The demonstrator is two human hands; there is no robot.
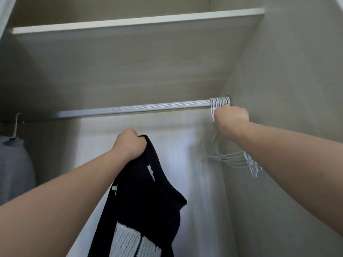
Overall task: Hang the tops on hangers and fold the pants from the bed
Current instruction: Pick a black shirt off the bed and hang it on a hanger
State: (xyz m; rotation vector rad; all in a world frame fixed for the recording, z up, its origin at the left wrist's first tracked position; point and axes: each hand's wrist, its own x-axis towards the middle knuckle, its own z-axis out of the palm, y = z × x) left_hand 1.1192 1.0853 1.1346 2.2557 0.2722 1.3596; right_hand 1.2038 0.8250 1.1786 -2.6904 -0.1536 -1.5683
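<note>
Inside the wardrobe, just under the rail (130, 109), the person is reaching up with both arms. The left hand (130, 145) is gripping the black top (148, 201) in a tight fist at its neckline, fingers clamped on the cloth. The top is hanging straight down from that fist, its long axis running vertical, neck up and hem dropping out of view below.

The right hand (231, 115) is closing round the necks of the white hangers (220, 102) bunched at the rail's right end. Its fingers are looking curled, though the tips are hidden.

I'm judging this as early work. A grey garment (14, 164) is already hanging at the far left, but this top is not yet on a hanger. The bed and pants aren't showing, so I cannot tell what is remaining.
</note>
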